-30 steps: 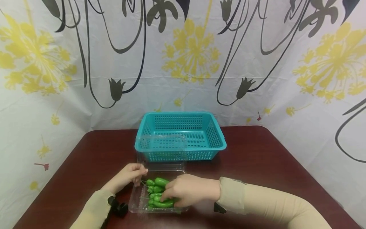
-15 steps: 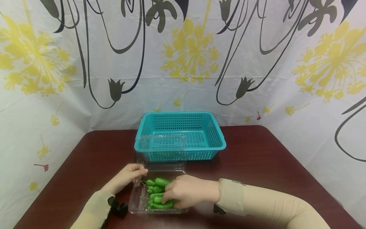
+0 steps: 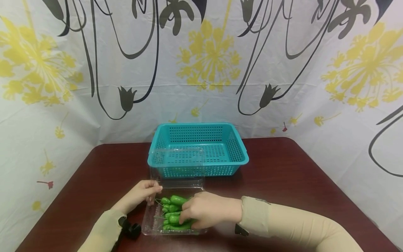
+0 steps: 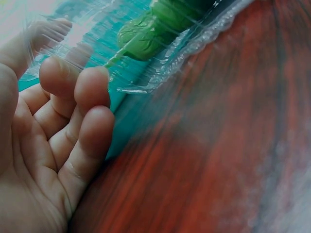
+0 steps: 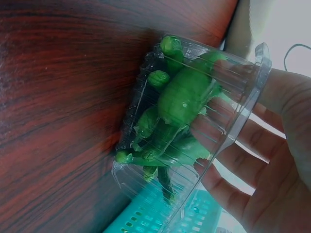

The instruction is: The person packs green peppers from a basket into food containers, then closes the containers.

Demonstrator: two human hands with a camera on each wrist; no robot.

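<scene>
A clear plastic clamshell box (image 3: 151, 225) lies on the table with its transparent lid (image 3: 176, 182) raised at the back. Several green peppers (image 3: 178, 200) are side by side inside, stems toward the left. My left hand (image 3: 143, 192) pinches the box's left edge; its thumb shows through the plastic in the left wrist view. From the right, my right hand (image 3: 209, 209) reaches over the near wall with curled fingers holding a green pepper (image 5: 182, 99). In the right wrist view those fingers are seen through the ribbed wall. Part of the peppers is hidden under this hand.
A turquoise perforated basket (image 3: 244, 161) stands behind the box, partly seen through the lid. The dark red wooden table (image 3: 274, 182) reaches back to a patterned curtain (image 3: 201, 101). Near the left wrist sits a black wrist device (image 3: 133, 231).
The pepper nearest the front of the box has shifted slightly under my right fingers. Both hands stay nearly in place; my left hand keeps its pinch on the box.
</scene>
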